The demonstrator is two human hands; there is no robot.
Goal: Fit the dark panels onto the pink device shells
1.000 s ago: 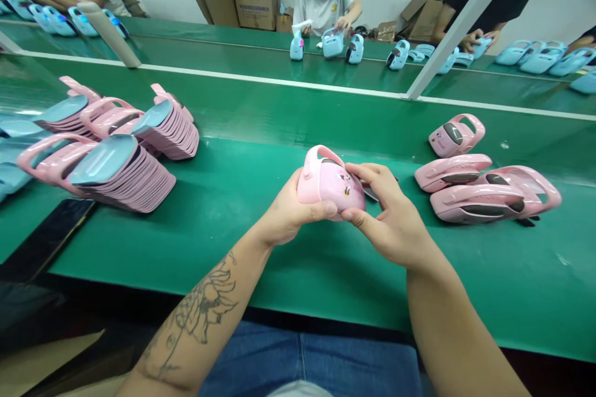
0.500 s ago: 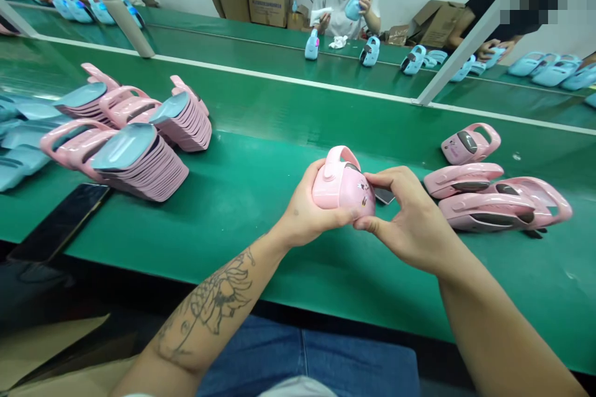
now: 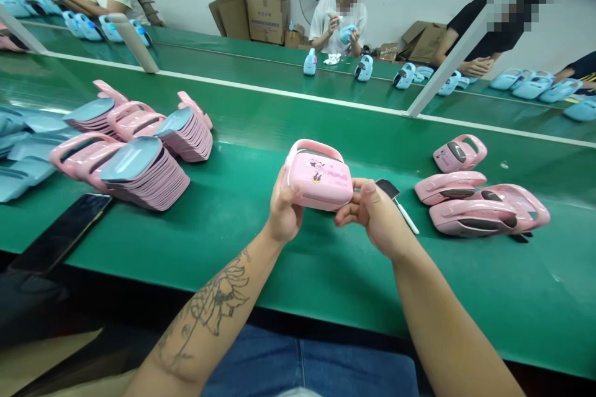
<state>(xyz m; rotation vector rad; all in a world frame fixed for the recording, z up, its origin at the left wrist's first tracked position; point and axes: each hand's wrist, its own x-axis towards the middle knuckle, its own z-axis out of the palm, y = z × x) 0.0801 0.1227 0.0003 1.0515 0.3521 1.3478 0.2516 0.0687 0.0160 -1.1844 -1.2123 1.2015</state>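
Observation:
Both my hands hold a pink plastic case (image 3: 318, 178) with a handle and a cartoon print, lifted a little above the green belt (image 3: 288, 248). My left hand (image 3: 284, 211) grips its left end with curled fingers. My right hand (image 3: 372, 218) pinches its right lower edge. A small scraper tool with a white handle (image 3: 397, 201) lies on the belt just right of my right hand. Three more pink cases (image 3: 470, 198) rest to the right.
Stacks of pink and blue shell halves (image 3: 135, 149) fill the left of the belt. A dark phone (image 3: 63, 232) lies at the near left edge. Across the far belt, other people handle blue cases (image 3: 363, 68). Cardboard boxes (image 3: 265, 9) stand behind.
I have turned the pink case so its printed side faces up and raised it slightly. The scraper tool, hidden under my right hand before, now shows on the belt.

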